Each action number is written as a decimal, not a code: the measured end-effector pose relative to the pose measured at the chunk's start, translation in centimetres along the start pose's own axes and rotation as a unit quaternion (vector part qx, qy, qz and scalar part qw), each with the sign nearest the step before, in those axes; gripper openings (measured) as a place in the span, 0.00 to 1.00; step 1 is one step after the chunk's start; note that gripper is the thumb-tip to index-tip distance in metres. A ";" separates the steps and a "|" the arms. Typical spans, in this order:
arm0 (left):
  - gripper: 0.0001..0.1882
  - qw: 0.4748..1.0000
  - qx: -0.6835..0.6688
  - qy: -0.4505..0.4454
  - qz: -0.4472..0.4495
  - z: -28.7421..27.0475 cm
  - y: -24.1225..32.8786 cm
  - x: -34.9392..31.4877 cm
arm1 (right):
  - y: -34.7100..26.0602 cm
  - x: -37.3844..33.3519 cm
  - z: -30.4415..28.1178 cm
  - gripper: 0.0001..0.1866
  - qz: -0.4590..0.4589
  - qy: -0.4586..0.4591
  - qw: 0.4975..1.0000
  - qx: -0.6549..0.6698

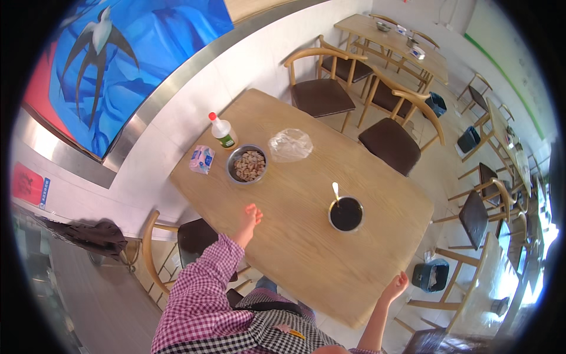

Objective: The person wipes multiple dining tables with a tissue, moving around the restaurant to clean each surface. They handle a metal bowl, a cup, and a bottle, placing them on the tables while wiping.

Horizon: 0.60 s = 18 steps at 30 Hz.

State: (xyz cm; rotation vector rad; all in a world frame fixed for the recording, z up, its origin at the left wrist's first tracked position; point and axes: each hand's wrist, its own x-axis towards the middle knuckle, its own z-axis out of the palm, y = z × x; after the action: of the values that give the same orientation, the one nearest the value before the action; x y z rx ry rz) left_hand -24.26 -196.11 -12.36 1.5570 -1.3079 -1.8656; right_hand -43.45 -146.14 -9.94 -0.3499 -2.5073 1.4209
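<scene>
My left hand (252,217) is above the near left part of the wooden table (295,259), its fingers curled in with nothing visible in them. It is nearest to a metal bowl (230,173) filled with pale brown pieces of food (250,166). My right hand (396,287) hangs by the table's right end, fingers curled, also without a visible object. Between the hands, farther in, stands a round bowl of dark liquid (346,214). A spoon (335,190) leans out of it over the rim.
Near the wall are a white bottle with a red cap (221,131) and a tissue pack (202,159). A crumpled clear plastic bag (290,145) lies beside the food bowl. Chairs (392,144) line the far side; another chair (197,239) is at the left. A bin (430,275) stands to the right.
</scene>
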 end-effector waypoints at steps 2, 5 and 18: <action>0.13 0.999 -0.030 0.020 -0.012 -1.7 2.9 4.3 | -4.7 -2.3 3.0 0.08 0.020 -0.122 0.991 0.058; 0.13 0.998 -0.044 0.031 -0.041 -2.4 5.9 8.0 | -12.3 -8.5 10.7 0.06 0.026 -0.358 0.932 -0.046; 0.16 0.976 0.008 -0.168 -0.141 -6.3 3.1 1.3 | -27.3 -11.7 41.1 0.13 -0.410 -0.375 0.829 -0.059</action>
State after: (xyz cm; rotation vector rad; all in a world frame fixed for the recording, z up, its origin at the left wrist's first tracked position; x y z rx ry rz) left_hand -19.76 -201.24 -10.25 1.5503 -1.2886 -2.3853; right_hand -48.07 -196.62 -7.96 1.3700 -2.6710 1.1184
